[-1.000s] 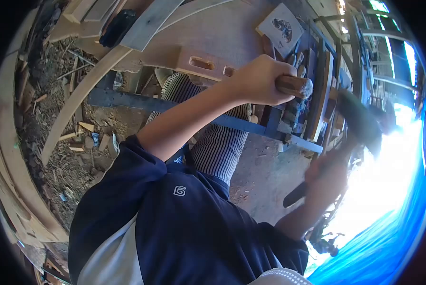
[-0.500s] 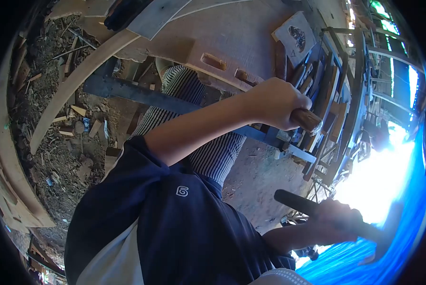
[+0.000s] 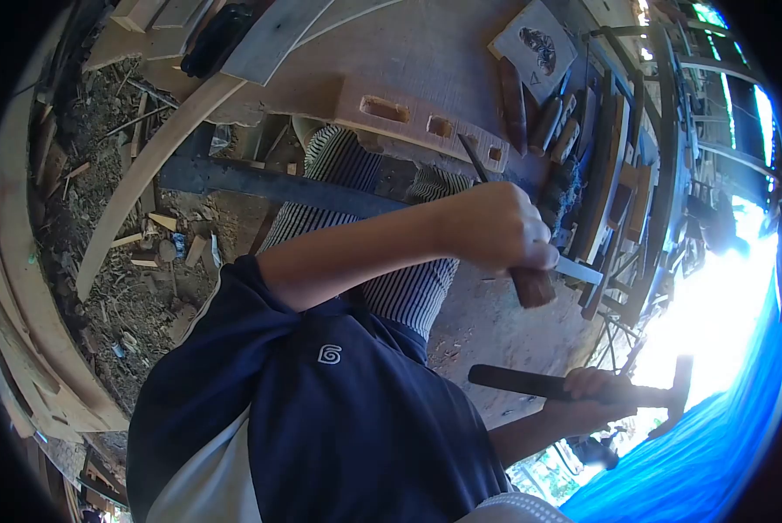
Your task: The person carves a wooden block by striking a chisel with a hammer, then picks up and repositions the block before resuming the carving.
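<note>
My left hand [image 3: 500,228] is closed around a chisel. Its wooden handle [image 3: 531,288] sticks out below the fist, and its dark blade [image 3: 475,158] slants up to the left, its tip over a wooden piece [image 3: 413,131] with several rectangular holes. Whether the tip touches the wood I cannot tell. At the lower right, my right hand [image 3: 596,403] grips a hammer by its dark handle [image 3: 515,382]. The hammer head [image 3: 680,392] lies to the right against bright glare, apart from the chisel.
Chisels and other tools [image 3: 558,126] lie right of the holed piece, beside a board with a carved hollow [image 3: 539,52]. A dark metal bar [image 3: 269,180] crosses above my striped trousers [image 3: 413,292]. Curved wood strip [image 3: 138,161] and scraps are left; blue sheeting [image 3: 670,475] is lower right.
My left hand has moved down slightly and turned, bringing the chisel blade into view. The hammer in my right hand has shifted left and levelled out. The whole view has shifted a little.
</note>
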`<state>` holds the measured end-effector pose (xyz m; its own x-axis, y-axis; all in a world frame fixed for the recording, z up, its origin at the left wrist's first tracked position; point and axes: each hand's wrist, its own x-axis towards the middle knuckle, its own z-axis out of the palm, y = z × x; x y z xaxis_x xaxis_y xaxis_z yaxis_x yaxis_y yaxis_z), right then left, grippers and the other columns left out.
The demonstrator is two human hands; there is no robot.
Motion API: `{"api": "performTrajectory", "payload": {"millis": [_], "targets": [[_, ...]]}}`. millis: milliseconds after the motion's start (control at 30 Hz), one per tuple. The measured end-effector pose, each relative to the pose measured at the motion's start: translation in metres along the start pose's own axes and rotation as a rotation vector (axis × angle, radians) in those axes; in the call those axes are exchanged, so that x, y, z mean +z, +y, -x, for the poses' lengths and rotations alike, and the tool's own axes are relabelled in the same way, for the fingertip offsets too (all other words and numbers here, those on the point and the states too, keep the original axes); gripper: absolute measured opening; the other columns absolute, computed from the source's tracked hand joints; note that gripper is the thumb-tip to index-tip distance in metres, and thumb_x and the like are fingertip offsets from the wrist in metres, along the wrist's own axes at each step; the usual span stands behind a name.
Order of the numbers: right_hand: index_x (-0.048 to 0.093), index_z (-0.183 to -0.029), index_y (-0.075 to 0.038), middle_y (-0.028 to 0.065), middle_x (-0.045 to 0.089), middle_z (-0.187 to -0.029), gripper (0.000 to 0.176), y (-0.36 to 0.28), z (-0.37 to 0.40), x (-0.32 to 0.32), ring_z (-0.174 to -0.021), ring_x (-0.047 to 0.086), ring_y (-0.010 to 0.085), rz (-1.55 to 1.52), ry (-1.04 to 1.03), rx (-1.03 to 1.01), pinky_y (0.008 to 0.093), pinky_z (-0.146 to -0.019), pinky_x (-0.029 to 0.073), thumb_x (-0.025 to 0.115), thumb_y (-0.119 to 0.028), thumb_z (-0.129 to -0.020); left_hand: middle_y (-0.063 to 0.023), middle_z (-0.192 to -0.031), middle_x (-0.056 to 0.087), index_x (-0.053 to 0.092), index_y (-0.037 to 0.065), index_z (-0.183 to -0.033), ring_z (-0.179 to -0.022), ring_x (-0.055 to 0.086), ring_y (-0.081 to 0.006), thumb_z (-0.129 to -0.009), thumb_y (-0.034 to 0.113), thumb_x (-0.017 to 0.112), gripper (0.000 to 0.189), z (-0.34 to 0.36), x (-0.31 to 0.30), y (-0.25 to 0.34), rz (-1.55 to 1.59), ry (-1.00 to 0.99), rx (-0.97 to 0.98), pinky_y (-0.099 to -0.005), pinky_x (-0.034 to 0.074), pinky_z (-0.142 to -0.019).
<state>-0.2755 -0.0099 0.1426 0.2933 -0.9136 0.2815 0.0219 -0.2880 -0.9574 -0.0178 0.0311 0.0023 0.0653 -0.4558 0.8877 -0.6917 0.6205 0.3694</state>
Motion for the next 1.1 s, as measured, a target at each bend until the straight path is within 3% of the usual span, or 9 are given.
{"api": "performTrajectory", "payload": {"millis": [233,367,467,533,633,767,833,1100], "targets": [[0.043,-0.074,-0.012,0.0026,0.043,-0.05,0.056,0.004,0.002,-0.003,-0.035,0.04,0.0134,0.069,0.068,0.065,0.0251,-0.032,0.035,0.028,-0.061,-0.096,-0.0023,-0.065,0.061,0.057,0.015,-0.081,-0.06,0.064,-0.0219,-0.053,0.02,0.078,0.036,-0.002,0.003,-0.007,0.028,-0.017,-0.197,-0.0353,0.048,-0.053],[0.043,-0.074,-0.012,0.0024,0.042,-0.049,0.056,0.008,0.001,0.0,-0.034,0.04,0.0131,0.077,0.045,0.06,0.0251,-0.031,0.035,0.027,-0.061,-0.096,-0.0023,-0.066,0.062,0.057,0.016,-0.083,-0.06,0.064,-0.0218,-0.053,0.02,0.079,0.038,-0.003,0.003,-0.01,0.021,0.006,-0.203,-0.0345,0.048,-0.054],[0.047,-0.077,-0.012,0.0007,0.04,-0.05,0.054,0.01,0.0,0.005,-0.035,0.038,0.0106,0.119,0.052,0.052,0.0237,-0.032,0.033,0.025,-0.056,-0.099,-0.0021,-0.069,0.061,0.056,0.015,-0.086,-0.064,0.064,-0.0213,-0.056,0.022,0.081,0.04,-0.005,0.007,-0.012,-0.055,0.12,-0.219,-0.0334,0.049,-0.057],[0.047,-0.077,-0.012,0.0009,0.041,-0.05,0.053,0.012,-0.002,0.004,-0.036,0.04,0.0113,0.119,0.02,0.063,0.0242,-0.032,0.034,0.026,-0.055,-0.099,-0.0016,-0.073,0.061,0.055,0.015,-0.09,-0.068,0.064,-0.0202,-0.059,0.025,0.082,0.043,-0.014,0.009,-0.01,-0.138,0.337,-0.318,-0.0327,0.049,-0.059],[0.047,-0.077,-0.012,0.0014,0.042,-0.05,0.053,0.016,-0.002,0.002,-0.036,0.041,0.0121,0.132,-0.011,0.059,0.0243,-0.033,0.035,0.027,-0.056,-0.099,-0.0009,-0.075,0.06,0.054,0.015,-0.093,-0.071,0.065,-0.0196,-0.06,0.027,0.083,0.045,-0.027,0.008,-0.01,-0.141,0.39,-0.428,-0.0326,0.049,-0.06],[0.047,-0.078,-0.012,0.0016,0.043,-0.05,0.053,0.016,-0.003,0.007,-0.036,0.041,0.0126,0.145,-0.004,0.062,0.0243,-0.033,0.035,0.028,-0.056,-0.099,-0.0007,-0.075,0.061,0.054,0.017,-0.096,-0.069,0.065,-0.0192,-0.064,0.03,0.081,0.045,-0.035,0.013,-0.027,-0.266,0.335,-0.373,-0.0323,0.049,-0.056],[0.048,-0.079,-0.012,0.0017,0.043,-0.051,0.053,0.016,-0.003,0.008,-0.036,0.041,0.0128,0.138,0.002,0.066,0.0244,-0.033,0.035,0.028,-0.057,-0.099,-0.0005,-0.069,0.061,0.055,0.018,-0.097,-0.06,0.064,-0.018,-0.072,0.036,0.077,0.038,-0.037,0.012,-0.033,-0.269,0.154,-0.402,-0.032,0.048,-0.05],[0.047,-0.078,-0.012,0.0025,0.045,-0.051,0.053,0.019,-0.007,-0.003,-0.036,0.043,0.0136,0.017,-0.036,0.137,0.0254,-0.032,0.036,0.032,-0.059,-0.097,-0.0002,-0.06,0.058,0.055,0.018,-0.096,-0.05,0.062,-0.0174,-0.08,0.041,0.07,0.032,-0.044,0.024,-0.051,-0.29,0.142,-0.413,-0.0312,0.045,-0.043]]}}
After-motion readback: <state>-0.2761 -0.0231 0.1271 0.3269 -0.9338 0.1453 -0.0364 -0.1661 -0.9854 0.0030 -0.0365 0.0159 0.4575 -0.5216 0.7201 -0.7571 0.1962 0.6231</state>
